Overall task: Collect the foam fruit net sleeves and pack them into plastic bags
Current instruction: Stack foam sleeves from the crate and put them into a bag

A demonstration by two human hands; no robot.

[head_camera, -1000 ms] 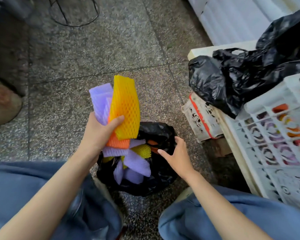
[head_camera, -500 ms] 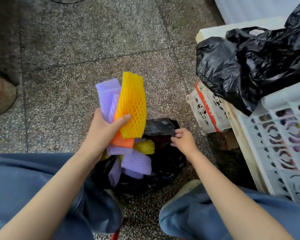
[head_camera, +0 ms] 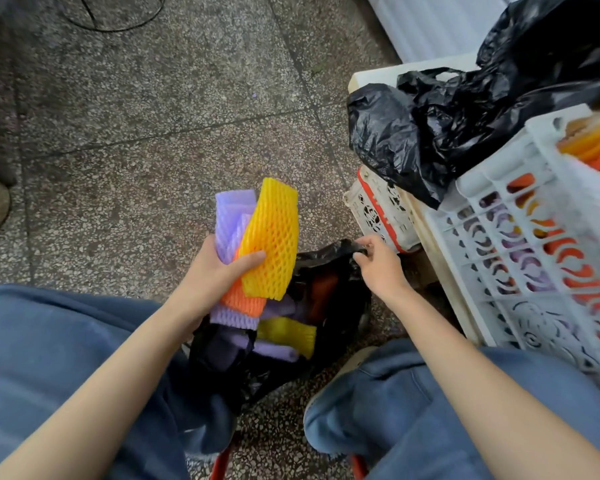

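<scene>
Both grips are busy. The left grip (head_camera: 219, 271) is closed round a bunch of foam sleeves (head_camera: 272, 240), with the thumb pressed on the yellow one in front and purple and orange ones tucked behind. The bunch is just above the black bag (head_camera: 343, 327), over the left side of its mouth. The right grip (head_camera: 378, 268) pinches the far right edge of the bag's rim and lifts it.

The bag sits on the floor (head_camera: 153, 133) between the person's knees. It already has some yellow and purple sleeves (head_camera: 288, 332) inside, so I think it is partly full.

To do this step well, the right grip should pull the rim up and out, away from the bunch, so the mouth opens wide (the bag is soft and will flop shut on its own). Then the bunch should go down low, past the rim, next to the sleeves already in the bag. Foam is springy, so it may pop back out. A little push down before letting go should help.

To the right of the bag is a white crate (head_camera: 499, 202) with more sleeves showing through its holes.
</scene>
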